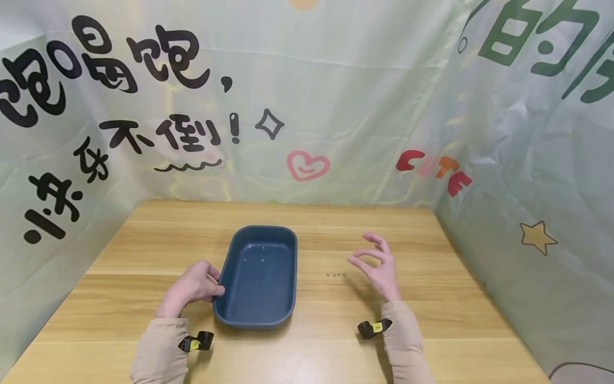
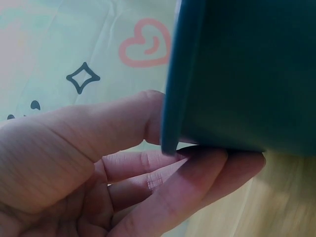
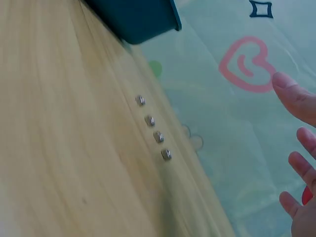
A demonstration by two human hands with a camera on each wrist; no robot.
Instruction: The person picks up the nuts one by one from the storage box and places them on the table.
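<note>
My left hand (image 1: 198, 282) grips the left rim of a dark blue rectangular tray (image 1: 255, 319). In the left wrist view the thumb lies on one side of the tray wall (image 2: 237, 74), with fingers underneath. Inside the tray, toward its far half, are three tiny shiny pieces (image 1: 263, 261). To its right, several small silvery metal pieces (image 3: 150, 121) lie in a short row on the table. Raised beside that row, my right hand (image 1: 381, 266) holds nothing; in the right wrist view its thumb (image 3: 296, 98) and fingers are spread apart.
The wooden table (image 1: 331, 352) runs back to a printed cloth (image 1: 336, 106) that hangs behind and on both sides. A black wrist camera (image 1: 371, 329) sits on the right sleeve, another camera (image 1: 198, 342) on the left one.
</note>
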